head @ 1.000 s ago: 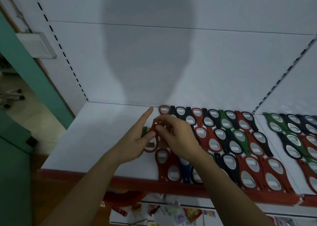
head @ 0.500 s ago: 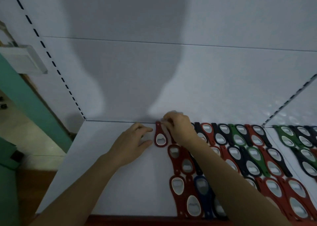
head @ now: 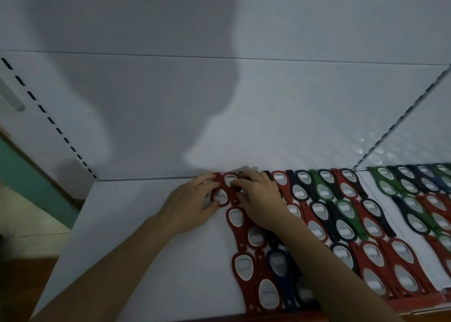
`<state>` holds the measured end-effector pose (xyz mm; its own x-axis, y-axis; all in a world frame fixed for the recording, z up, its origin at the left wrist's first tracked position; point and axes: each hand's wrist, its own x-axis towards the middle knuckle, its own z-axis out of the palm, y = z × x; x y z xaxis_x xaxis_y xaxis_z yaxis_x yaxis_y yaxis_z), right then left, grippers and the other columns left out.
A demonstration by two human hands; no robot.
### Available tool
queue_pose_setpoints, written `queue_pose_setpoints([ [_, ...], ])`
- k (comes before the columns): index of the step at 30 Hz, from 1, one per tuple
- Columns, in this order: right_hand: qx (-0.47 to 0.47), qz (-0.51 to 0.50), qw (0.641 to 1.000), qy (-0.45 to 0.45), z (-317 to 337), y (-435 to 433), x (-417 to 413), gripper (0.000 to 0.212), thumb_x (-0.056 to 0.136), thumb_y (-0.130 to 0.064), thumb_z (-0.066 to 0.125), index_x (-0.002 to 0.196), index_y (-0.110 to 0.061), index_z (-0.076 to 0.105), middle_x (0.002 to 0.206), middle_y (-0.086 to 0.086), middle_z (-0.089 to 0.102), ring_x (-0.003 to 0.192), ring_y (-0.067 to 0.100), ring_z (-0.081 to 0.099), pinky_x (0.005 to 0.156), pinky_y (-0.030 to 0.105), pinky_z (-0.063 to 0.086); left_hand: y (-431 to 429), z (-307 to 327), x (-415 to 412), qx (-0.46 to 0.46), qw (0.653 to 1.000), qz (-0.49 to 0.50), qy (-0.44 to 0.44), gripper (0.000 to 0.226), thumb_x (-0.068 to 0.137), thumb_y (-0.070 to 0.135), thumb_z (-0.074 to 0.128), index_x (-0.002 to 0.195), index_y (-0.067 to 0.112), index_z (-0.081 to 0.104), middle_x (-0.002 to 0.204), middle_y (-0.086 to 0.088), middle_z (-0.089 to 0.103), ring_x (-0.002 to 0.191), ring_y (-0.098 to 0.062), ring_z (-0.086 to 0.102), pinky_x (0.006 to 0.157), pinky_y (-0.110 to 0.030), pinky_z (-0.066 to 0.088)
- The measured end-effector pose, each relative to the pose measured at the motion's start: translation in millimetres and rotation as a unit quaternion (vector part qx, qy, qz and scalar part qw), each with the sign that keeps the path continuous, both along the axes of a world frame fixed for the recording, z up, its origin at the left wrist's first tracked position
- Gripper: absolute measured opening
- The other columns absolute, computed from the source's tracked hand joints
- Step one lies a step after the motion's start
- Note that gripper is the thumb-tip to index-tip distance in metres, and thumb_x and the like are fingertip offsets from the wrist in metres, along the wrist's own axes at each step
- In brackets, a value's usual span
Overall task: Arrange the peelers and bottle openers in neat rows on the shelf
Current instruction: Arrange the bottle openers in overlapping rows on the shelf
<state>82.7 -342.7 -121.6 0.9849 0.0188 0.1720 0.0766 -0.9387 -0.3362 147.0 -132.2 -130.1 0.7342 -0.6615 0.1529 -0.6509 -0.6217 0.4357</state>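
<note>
Lays the left hand (head: 189, 205) flat on the white shelf (head: 146, 236) at centre frame, with fingers nearly straight and a little spread, tips touching the left rim of one red bottle opener (head: 220, 196). Grips nothing with it.

Sets the right hand (head: 260, 199) palm down just beside the left, fingers bent, tips pressing on a second red opener (head: 230, 180) lying against the first at the back edge of the shelf. Thumb mostly tucked under: pinching or merely resting, impossible to tell.

Two hands, then, and two openers under them, both red, both flat, side by side with heads turned opposite ways.

Just below the hands, down the left edge of the laid-out stock: four more red heads in a column (head: 256, 236) running toward the lower edge of the frame, and one dark blue opener (head: 278, 265) beside them, partly under the right forearm.

To the right of the hands, across to the slotted divider (head: 400, 124): rows of red, black and green openers (head: 341, 214), overlapped head to tail. Four colours counted in all. No full tally possible, with some under the forearm.

Past the divider, at the right edge of the frame: a second bay of openers (head: 415, 199) in the same colours, cut off by the frame.

Behind everything, a white back panel (head: 292, 102) under a broad shadow. At upper left, one slotted upright (head: 48, 119). At far left, a strip of teal wall (head: 26, 175).
</note>
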Motion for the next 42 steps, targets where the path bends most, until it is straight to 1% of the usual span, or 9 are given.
queue_pose_setpoints([
  [5,-0.010,0.008,1.000,0.008,1.9,-2.5,0.6,0.035,0.097,-0.026,0.057,0.132,-0.025,0.063,0.138,-0.002,0.053,0.123,0.025,0.046,0.097,0.044,0.044,-0.4,3.4,-2.7,-0.002,1.000,0.008,0.020,0.047,0.098,0.042,0.058,0.143,0.030,0.054,0.149,0.017,0.047,0.125,-0.007,0.054,0.100,-0.029,0.049],
  [8,-0.002,0.011,1.000,-0.007,7.5,1.8,-3.3,0.036,0.099,-0.024,0.054,0.135,-0.024,0.059,0.139,-0.003,0.052,0.124,0.023,0.045,0.100,0.044,0.043,0.5,15.4,-5.7,-0.136,0.981,0.083,0.113,0.035,0.095,0.030,0.051,0.127,0.024,0.066,0.112,0.012,0.058,0.095,-0.004,0.057,0.082,-0.025,0.048],
  [12,0.154,0.000,0.988,-0.030,21.7,19.0,-15.5,0.025,0.100,-0.027,0.059,0.124,-0.024,0.065,0.115,-0.011,0.065,0.100,0.009,0.058,0.085,0.027,0.051,3.4,35.9,-13.0,-0.426,0.781,0.182,0.420,0.041,0.081,0.013,0.042,0.101,0.011,0.078,0.085,-0.002,0.051,0.062,-0.012,0.044,0.058,-0.026,0.034],
  [15,0.319,0.022,0.947,0.012,33.2,41.3,-30.0,0.016,0.093,-0.036,0.069,0.106,-0.028,0.067,0.086,-0.015,0.069,0.075,0.003,0.066,0.065,0.015,0.050,1.4,42.2,-32.9,-0.471,0.741,0.184,0.442,0.041,0.093,-0.009,0.041,0.103,0.009,0.077,0.081,-0.007,0.055,0.068,-0.016,0.053,0.063,-0.028,0.045],
  [18,0.321,0.019,0.947,0.002,31.4,56.8,-43.1,0.018,0.090,-0.027,0.074,0.106,-0.024,0.066,0.076,-0.010,0.068,0.068,0.003,0.065,0.060,0.015,0.049,0.8,40.7,-51.4,-0.478,0.746,0.154,0.437,0.027,0.101,-0.001,0.055,0.111,0.013,0.076,0.091,-0.011,0.067,0.083,-0.022,0.070,0.075,-0.031,0.058],
  [24,0.308,-0.035,0.949,0.052,23.6,52.2,-59.2,0.026,0.086,-0.030,0.079,0.109,-0.023,0.068,0.083,-0.010,0.069,0.071,0.006,0.067,0.064,0.023,0.059,9.5,25.7,-60.7,-0.351,0.873,0.195,0.277,0.024,0.094,0.004,0.070,0.107,0.025,0.072,0.092,0.003,0.075,0.087,-0.016,0.075,0.070,-0.025,0.061],
  [30,0.212,-0.008,0.977,-0.013,16.5,42.6,-69.2,0.017,0.095,-0.031,0.067,0.109,-0.022,0.072,0.098,-0.012,0.070,0.077,0.002,0.063,0.073,0.020,0.055,16.9,20.2,-56.5,-0.243,0.915,0.182,0.267,0.022,0.091,0.007,0.075,0.103,0.025,0.074,0.094,0.003,0.076,0.083,-0.017,0.074,0.075,-0.032,0.064],
  [36,0.070,-0.071,0.994,-0.043,9.6,2.9,-73.3,0.032,0.099,-0.032,0.058,0.130,-0.027,0.063,0.133,-0.006,0.058,0.126,0.018,0.045,0.102,0.040,0.044,15.0,12.2,-66.3,-0.128,0.969,0.185,0.103,0.036,0.094,0.029,0.073,0.129,0.027,0.066,0.117,0.013,0.059,0.087,0.000,0.063,0.079,-0.016,0.051],
  [42,-0.050,-0.066,0.993,0.079,-2.5,-15.0,-80.6,0.051,0.102,-0.055,0.035,0.152,-0.044,0.028,0.165,-0.003,0.019,0.153,0.026,0.007,0.119,0.057,0.017,38.3,1.0,-78.2,-0.001,0.995,0.064,0.073,0.058,0.086,0.059,0.069,0.137,0.034,0.058,0.130,0.022,0.047,0.120,-0.002,0.039,0.103,-0.028,0.040],
])
